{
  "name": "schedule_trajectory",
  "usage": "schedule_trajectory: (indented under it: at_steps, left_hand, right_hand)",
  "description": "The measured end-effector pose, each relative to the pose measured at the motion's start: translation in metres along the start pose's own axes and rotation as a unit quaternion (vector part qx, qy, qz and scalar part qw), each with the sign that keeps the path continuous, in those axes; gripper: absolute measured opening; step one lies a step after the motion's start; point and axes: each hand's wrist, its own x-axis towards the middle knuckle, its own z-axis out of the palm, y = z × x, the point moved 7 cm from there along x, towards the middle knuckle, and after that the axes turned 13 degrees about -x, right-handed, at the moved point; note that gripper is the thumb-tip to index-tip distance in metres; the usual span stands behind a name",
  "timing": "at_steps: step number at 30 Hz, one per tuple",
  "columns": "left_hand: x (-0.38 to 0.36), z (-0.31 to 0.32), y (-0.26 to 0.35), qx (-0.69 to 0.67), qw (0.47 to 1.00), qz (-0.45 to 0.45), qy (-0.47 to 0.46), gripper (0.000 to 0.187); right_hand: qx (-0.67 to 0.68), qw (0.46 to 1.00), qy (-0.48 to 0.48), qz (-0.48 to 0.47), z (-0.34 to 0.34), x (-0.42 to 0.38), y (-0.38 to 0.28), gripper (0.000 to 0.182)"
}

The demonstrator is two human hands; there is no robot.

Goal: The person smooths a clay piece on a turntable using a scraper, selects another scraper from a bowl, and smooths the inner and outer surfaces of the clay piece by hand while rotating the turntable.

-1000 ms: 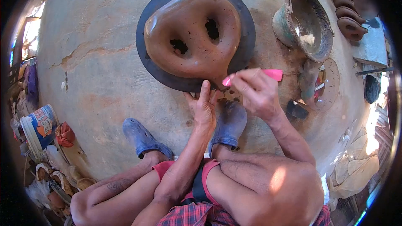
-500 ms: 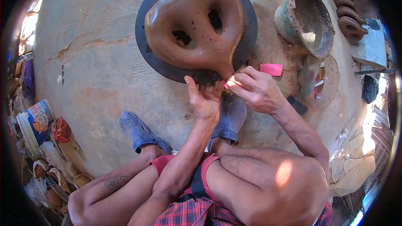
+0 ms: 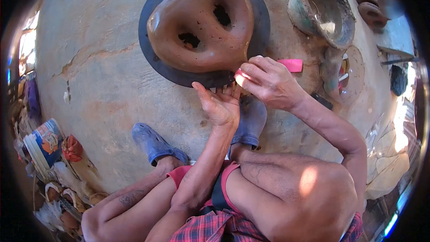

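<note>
A smooth brown clay form point(image 3: 201, 47) with two rough dark holes lies on a round black board point(image 3: 154, 65). Its narrow end points toward me, and my right hand point(image 3: 271, 83) is at that end, fingers pinched round a small pink piece point(image 3: 238, 73). Palm up, my left hand point(image 3: 220, 105) is just below the same end at the board's near edge, thumb apart and fingers spread, holding nothing. Its fingertips are partly hidden beside the right hand.
Another pink piece point(image 3: 292, 65) lies on the floor right of the board. Beyond it stand a clay-crusted basin point(image 3: 298, 13) and a bowl point(image 3: 356, 74). Clay pieces point(image 3: 371, 12) line the upper right. A bucket point(image 3: 47, 141) is at the left; blue clogs point(image 3: 154, 143) are below.
My right hand has moved slightly up along the clay's narrow end and now covers more of it. The whole view has shifted a little. My left hand stays below, open.
</note>
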Motion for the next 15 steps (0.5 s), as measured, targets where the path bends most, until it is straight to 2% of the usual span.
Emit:
schedule_trajectory:
  at_steps: [2, 4, 6, 8, 9, 10, 12, 15]
  left_hand:
    - [-0.001, -0.003, -0.004, 0.020, 1.000, -0.018, -0.004, 0.088]
    - [0.002, -0.005, -0.004, 0.039, 0.999, -0.028, -0.011, 0.088]
    - [0.001, -0.009, -0.007, 0.024, 0.998, -0.058, 0.005, 0.086]
    - [-0.001, -0.008, 0.002, 0.046, 0.998, -0.027, 0.036, 0.087]
    - [0.001, -0.006, 0.010, 0.065, 0.996, 0.004, 0.066, 0.088]
    - [0.006, -0.002, 0.016, 0.067, 0.996, 0.005, 0.061, 0.088]
    - [0.019, 0.000, 0.050, 0.122, 0.979, 0.116, 0.114, 0.087]
    - [0.052, 0.001, 0.100, 0.194, 0.963, 0.180, 0.052, 0.085]
  right_hand:
    - [-0.013, 0.999, -0.031, 0.011, -0.008, -0.013, -0.006, 0.026]
    - [-0.031, 0.991, -0.128, 0.014, -0.005, -0.031, -0.012, 0.028]
    - [-0.018, 0.993, -0.110, 0.036, -0.016, -0.032, -0.005, 0.025]
    - [0.055, 0.976, 0.051, 0.206, -0.038, -0.029, 0.029, 0.025]
    - [0.062, 0.959, 0.097, 0.258, -0.042, -0.026, 0.047, 0.033]
    - [0.060, 0.959, 0.102, 0.257, -0.033, -0.019, 0.056, 0.033]
    - [0.028, 0.912, 0.198, 0.359, -0.019, -0.016, 0.087, 0.035]
    - [-0.011, 0.905, 0.255, 0.340, 0.000, 0.012, 0.112, 0.033]
